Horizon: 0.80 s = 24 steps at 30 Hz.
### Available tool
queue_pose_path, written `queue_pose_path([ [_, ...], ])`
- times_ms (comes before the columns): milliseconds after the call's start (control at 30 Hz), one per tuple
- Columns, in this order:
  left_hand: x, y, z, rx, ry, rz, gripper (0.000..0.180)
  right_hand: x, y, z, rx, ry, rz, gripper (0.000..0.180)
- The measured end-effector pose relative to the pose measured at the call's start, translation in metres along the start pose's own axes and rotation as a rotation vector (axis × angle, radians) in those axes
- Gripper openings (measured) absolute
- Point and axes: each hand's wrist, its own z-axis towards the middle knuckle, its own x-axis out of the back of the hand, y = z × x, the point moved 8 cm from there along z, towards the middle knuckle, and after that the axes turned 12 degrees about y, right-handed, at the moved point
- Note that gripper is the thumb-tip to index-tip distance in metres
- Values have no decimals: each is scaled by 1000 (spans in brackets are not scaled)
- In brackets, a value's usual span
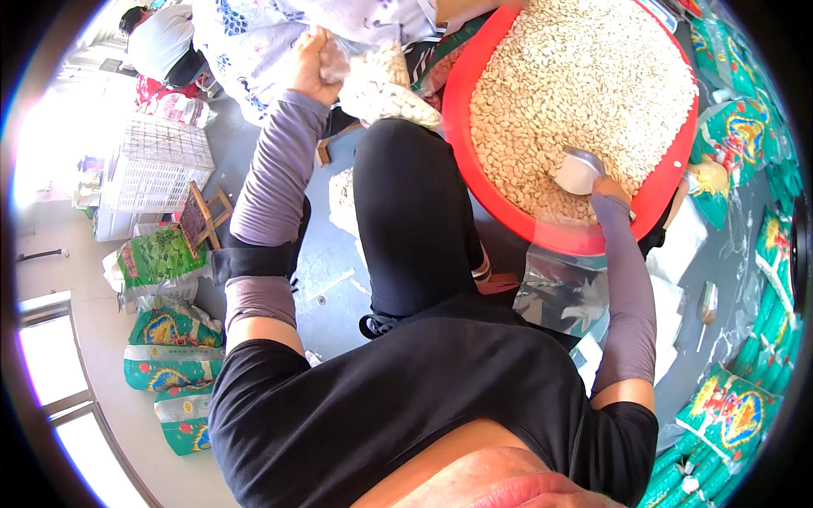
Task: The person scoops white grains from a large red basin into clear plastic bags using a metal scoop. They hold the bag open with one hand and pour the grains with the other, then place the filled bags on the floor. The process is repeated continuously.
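My left hand (312,69) is closed on the gathered neck of a clear plastic bag (389,89). Pale, flat seeds or beans bulge in the bag, which hangs just above my knee. To the right stands a wide red tub (458,102), heaped with the same pale seeds (584,76). My right hand (611,190) grips a metal scoop (578,172) at the tub's near side. The scoop rests in or on the seeds, and its handle is mostly covered by my fingers.
Flat clear plastic bags (559,288) lie below the tub's near rim. Green printed sacks (720,415) line the right side; more sacks (174,347) are at left. A white crate (165,157) and wooden stool (203,216) stand left. Another person in patterned clothing (246,42) is close ahead.
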Motion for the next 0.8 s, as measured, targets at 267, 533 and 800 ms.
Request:
queue_pose_path([
  [267, 62, -122, 29, 53, -31, 271, 17, -27, 4, 6, -172, -58, 11, 50],
  [533, 149, -251, 14, 241, 81, 89, 17, -64, 14, 22, 164, 13, -22, 33],
  [800, 121, -231, -12, 319, -84, 95, 23, 67, -38, -48, 524, 482, 336, 46],
])
